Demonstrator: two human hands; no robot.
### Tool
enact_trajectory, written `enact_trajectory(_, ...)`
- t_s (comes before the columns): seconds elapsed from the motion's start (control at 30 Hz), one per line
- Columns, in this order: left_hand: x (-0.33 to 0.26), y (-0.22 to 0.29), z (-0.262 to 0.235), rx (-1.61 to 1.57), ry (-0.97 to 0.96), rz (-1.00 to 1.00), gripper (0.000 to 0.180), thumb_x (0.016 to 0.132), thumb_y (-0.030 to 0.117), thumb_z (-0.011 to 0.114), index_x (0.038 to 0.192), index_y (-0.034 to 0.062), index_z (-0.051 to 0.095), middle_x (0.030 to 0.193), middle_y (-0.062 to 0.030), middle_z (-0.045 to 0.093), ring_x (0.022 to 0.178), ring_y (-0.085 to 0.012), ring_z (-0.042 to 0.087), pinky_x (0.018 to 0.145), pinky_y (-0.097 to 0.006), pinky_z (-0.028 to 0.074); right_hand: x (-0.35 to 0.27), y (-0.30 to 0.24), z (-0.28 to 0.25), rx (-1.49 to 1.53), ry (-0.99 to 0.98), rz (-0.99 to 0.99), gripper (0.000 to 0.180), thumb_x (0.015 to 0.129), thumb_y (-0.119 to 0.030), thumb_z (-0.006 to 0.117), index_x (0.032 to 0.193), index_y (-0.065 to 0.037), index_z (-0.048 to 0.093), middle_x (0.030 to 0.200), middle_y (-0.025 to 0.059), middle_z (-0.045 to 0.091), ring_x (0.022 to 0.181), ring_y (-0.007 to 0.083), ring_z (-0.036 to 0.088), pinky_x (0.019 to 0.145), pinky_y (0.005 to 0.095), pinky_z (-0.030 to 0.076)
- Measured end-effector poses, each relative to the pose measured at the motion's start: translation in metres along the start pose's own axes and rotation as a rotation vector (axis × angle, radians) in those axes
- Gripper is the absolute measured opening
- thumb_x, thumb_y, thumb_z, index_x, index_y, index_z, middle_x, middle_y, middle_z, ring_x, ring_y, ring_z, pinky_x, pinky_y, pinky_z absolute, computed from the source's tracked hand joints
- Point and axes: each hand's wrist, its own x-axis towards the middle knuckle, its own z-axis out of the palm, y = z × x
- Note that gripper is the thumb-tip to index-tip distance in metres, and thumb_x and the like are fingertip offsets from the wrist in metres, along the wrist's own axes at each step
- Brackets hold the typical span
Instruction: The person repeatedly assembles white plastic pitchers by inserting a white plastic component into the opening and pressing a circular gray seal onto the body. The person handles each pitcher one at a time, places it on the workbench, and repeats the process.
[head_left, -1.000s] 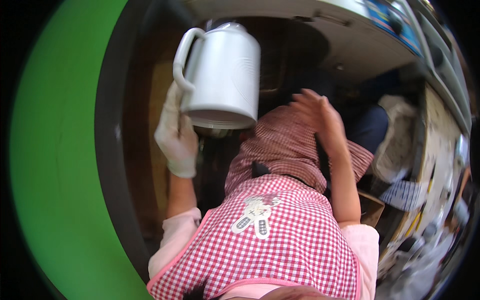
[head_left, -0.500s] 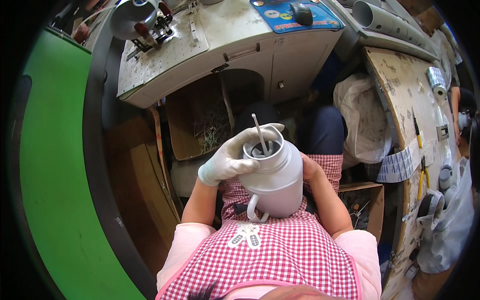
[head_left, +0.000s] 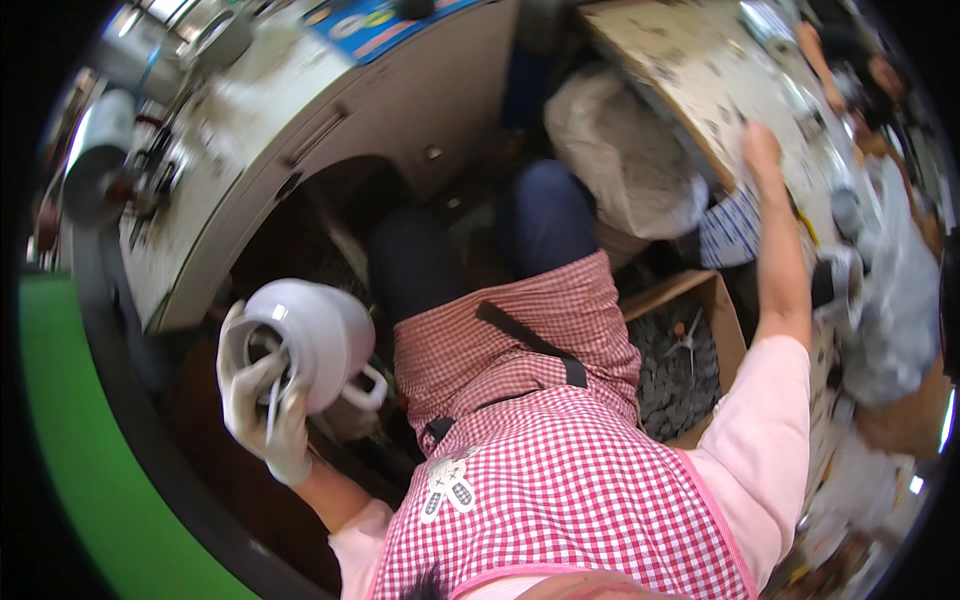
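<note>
The big, worn, brown wooden desk [head_left: 680, 60] sits nearer the middle of your view now, as your head has turned toward the right. Half a second ago, the pale grey, round plastic jug [head_left: 335, 325] stood over your lap with both your grips on it. Now it is off to your left, just beside your red and white checked cloth apron [head_left: 530, 330], and only one side holds it. That seems to leave your other side free to work at the desk.

The jug is tipped over. Its long axis runs across you: the round open mouth [head_left: 265, 342] points left and a bit up to your face, and the bottom end points right and away. The pale loop handle [head_left: 375, 400] sticks out on the right, toward your lap.

Your left grip [head_left: 250, 395], in a white glove, is clamped on the jug's neck. Your bare right grip [head_left: 762, 148] has let go and is out by the desk; it is blurry, so I cannot tell if it pinches anything. Smallest is the thin, pale, straight stick [head_left: 272, 410], poking from the mouth by your gloved fingers.
</note>
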Motion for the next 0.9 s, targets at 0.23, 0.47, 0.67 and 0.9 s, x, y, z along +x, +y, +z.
enact_trajectory(0.23,-0.011,-0.019,-0.006,0.321,-0.267,0.100,0.037,0.064,0.023,0.093,0.087,0.0062,0.070,0.122,-0.0264,0.070,0.110,-0.0454,0.069,0.098,-0.049,0.054,0.015,-0.047,-0.044,1.464,-0.050,0.410,0.029,0.107,-0.022,0.055,0.126,-0.003,0.067,0.092,0.0015,0.059,0.075,0.0067,0.054,0.064,0.0228,0.047)
enact_trajectory(0.47,-0.009,-0.035,0.005,-0.198,-0.554,-0.034,0.038,0.062,0.028,0.097,0.087,0.0078,0.075,0.129,-0.0235,0.069,0.117,-0.0387,0.067,0.098,-0.045,0.054,-0.202,-0.330,-0.240,1.388,-0.667,-0.911,0.043,0.105,-0.025,0.061,0.145,-0.009,0.056,0.088,0.0046,0.064,0.072,0.0130,0.062,0.058,0.0240,0.049)
enact_trajectory(0.67,-0.008,-0.037,0.012,-0.229,-0.672,0.045,0.035,0.063,0.026,0.095,0.084,0.0075,0.073,0.127,-0.0220,0.069,0.116,-0.0383,0.067,0.098,-0.045,0.054,-0.237,-0.419,-0.309,0.727,-0.082,-1.420,0.029,0.093,-0.030,0.072,0.103,-0.003,0.067,0.084,0.0065,0.063,0.080,0.0212,0.067,0.062,0.0323,0.054)
enact_trajectory(0.9,-0.013,-0.021,0.045,-0.088,-0.590,0.128,0.032,0.061,0.022,0.093,0.079,0.0072,0.071,0.121,-0.0217,0.071,0.111,-0.0398,0.068,0.096,-0.045,0.055,-0.256,-0.430,-0.274,0.516,-0.236,-1.274,0.030,0.094,-0.030,0.070,0.091,0.000,0.067,0.077,0.0123,0.069,0.071,0.0278,0.071,0.058,0.0386,0.056)
